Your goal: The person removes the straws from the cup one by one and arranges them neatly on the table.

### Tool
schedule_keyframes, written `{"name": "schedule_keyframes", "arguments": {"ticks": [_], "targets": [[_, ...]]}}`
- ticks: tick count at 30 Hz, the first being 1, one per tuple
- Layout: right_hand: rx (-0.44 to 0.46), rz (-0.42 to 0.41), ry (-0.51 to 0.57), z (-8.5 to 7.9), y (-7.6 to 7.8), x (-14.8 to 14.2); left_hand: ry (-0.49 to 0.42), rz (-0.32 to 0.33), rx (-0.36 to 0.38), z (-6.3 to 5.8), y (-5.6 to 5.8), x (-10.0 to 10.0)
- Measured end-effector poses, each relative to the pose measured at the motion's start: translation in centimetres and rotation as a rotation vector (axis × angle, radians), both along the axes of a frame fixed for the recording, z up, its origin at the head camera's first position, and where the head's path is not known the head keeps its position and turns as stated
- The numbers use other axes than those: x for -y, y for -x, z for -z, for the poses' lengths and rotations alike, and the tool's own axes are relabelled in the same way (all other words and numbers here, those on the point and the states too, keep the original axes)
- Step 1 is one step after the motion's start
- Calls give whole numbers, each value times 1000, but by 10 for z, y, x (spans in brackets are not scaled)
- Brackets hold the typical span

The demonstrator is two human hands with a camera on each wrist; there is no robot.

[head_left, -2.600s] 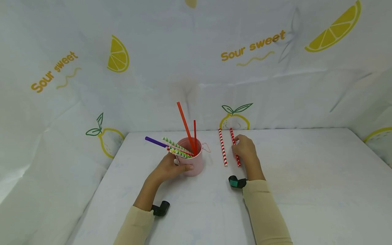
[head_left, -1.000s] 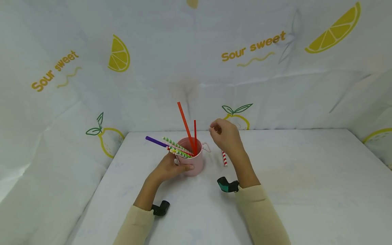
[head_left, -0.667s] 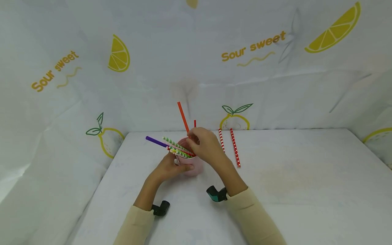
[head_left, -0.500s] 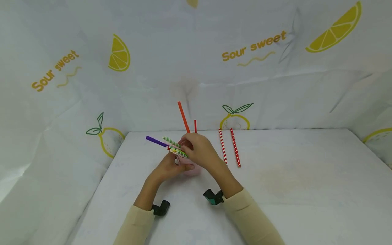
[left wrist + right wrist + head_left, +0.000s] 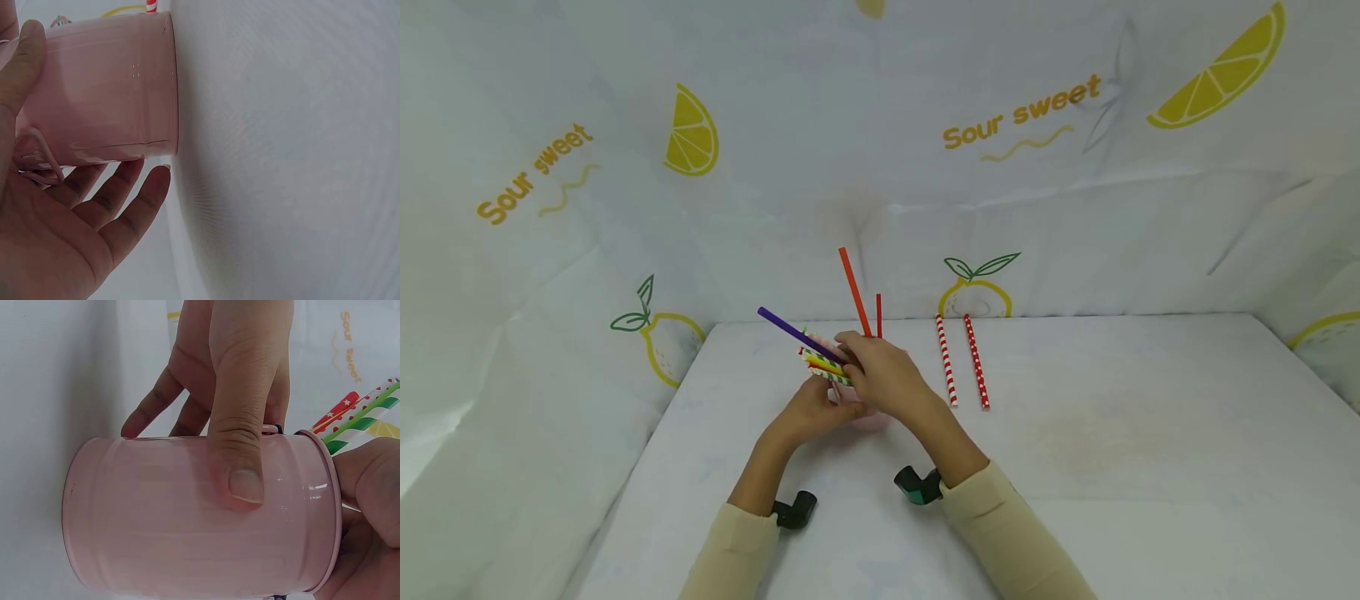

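Observation:
My left hand [image 5: 812, 412] grips a small pink metal pail [image 5: 106, 94], its thumb [image 5: 240, 425] across the front wall and its other fingers along the far side. The pail stands on its base, wire handle loops at its sides. Over the mouth, my right hand [image 5: 887, 375] grips a leaning bundle of patterned paper straws [image 5: 823, 364], with a purple straw [image 5: 793, 329] on top. Its fingertips and the lower ends of the straws are hidden. Behind that hand, an orange-red straw [image 5: 854, 287] and a thin red straw [image 5: 879, 315] stick up from the pail.
Right of the pail, a red-and-white striped straw [image 5: 946, 362] and a red straw with white dots [image 5: 977, 362] lie side by side on the white table [image 5: 1120, 433]. A white lemon-print sheet [image 5: 820, 167] rises behind the table's back edge.
My right hand has left the dotted straw and moved left to the pail's mouth. The straw bundle has shifted and the purple straw has tilted up. My left hand has stayed on the pail.

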State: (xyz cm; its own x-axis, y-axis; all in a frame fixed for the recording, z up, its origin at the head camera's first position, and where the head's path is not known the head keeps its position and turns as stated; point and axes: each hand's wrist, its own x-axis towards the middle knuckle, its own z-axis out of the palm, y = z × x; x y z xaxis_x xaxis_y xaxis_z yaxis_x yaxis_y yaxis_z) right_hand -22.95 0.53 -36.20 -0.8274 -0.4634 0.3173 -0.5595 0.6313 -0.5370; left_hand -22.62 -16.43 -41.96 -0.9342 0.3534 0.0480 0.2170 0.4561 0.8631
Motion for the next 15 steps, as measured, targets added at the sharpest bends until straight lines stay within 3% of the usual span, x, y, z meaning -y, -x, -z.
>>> {"name": "schedule_keyframes", "arguments": {"ticks": [4,15], "targets": [[-7,-17,-2,0,1,-1,-7,10,-17,0,1,0],[92,-110,-16,-4,5,-6,-3,-7,-11,1,1,-1]]}}
